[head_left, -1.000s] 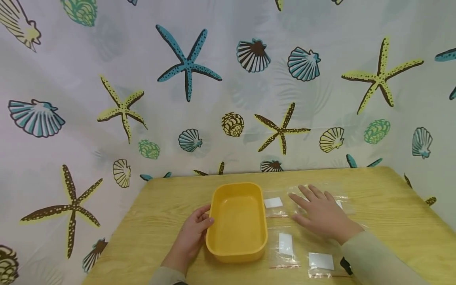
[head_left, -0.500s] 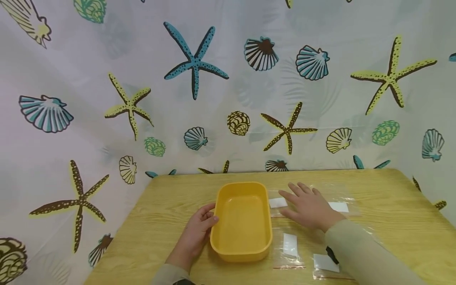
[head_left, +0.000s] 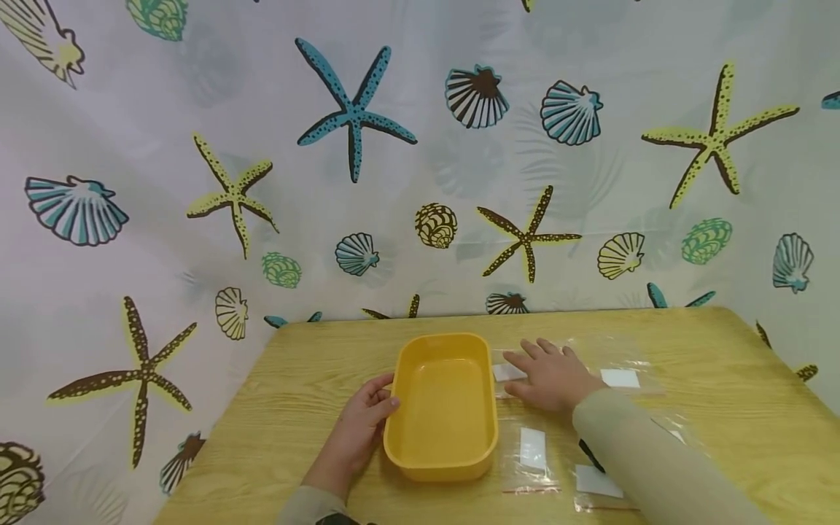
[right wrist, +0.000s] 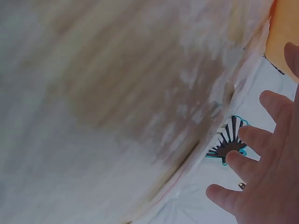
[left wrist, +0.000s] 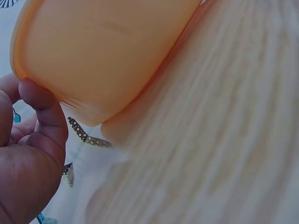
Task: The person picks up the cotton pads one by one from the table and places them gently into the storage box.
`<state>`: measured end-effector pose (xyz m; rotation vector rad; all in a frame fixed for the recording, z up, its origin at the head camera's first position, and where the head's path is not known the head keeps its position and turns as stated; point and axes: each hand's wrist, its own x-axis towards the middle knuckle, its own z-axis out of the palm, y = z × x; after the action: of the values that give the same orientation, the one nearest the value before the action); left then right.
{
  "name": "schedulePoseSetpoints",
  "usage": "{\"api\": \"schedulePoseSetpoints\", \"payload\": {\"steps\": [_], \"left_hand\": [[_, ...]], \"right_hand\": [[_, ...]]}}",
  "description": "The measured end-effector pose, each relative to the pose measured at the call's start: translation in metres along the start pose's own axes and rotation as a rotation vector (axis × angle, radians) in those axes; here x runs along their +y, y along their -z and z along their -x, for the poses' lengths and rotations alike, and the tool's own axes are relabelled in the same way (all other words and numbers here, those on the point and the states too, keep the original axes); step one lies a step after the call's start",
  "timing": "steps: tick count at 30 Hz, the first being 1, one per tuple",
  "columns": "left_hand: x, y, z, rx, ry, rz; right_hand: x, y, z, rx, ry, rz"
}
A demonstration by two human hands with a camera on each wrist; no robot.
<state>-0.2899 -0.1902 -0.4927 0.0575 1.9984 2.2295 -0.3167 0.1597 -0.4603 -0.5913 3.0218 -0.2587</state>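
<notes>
A yellow plastic tub [head_left: 441, 419] stands upright on the table with nothing in it. My left hand [head_left: 361, 429] grips its left rim, thumb on the wall; the left wrist view shows thumb and curled fingers [left wrist: 44, 105] at the edge. Spread and holding nothing, my right hand [head_left: 550, 377] hovers low over a clear zip bag with a white slip [head_left: 508, 372], just right of the tub. Whether it touches the bag I cannot tell. In the right wrist view the fingers [right wrist: 254, 140] are splayed.
More clear bags with white slips lie around: a near one [head_left: 532, 448], one partly under the right sleeve [head_left: 593, 480] and a far one [head_left: 620, 378]. Another bag [head_left: 679, 426] shows beyond the forearm. A shell-patterned curtain [head_left: 420, 160] borders the wooden table [head_left: 315, 364].
My right hand has moved left, from over the far right bag to the bag beside the tub. The left hand keeps its grip; the tub looks unmoved on the table.
</notes>
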Motion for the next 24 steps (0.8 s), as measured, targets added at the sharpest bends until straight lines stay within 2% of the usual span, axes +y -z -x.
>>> {"api": "schedulePoseSetpoints", "payload": {"steps": [8, 17, 24], "left_hand": [[0.001, 0.0, -0.001, -0.006, -0.003, -0.01], [0.002, 0.003, -0.001, -0.017, -0.007, -0.028], [0.001, 0.002, 0.0, -0.025, 0.003, -0.007]], "right_hand": [[0.005, -0.005, -0.005, -0.049, -0.001, 0.024], [-0.002, 0.0, -0.007, -0.08, 0.002, 0.003], [-0.005, -0.001, -0.008, -0.116, -0.015, 0.035]]}}
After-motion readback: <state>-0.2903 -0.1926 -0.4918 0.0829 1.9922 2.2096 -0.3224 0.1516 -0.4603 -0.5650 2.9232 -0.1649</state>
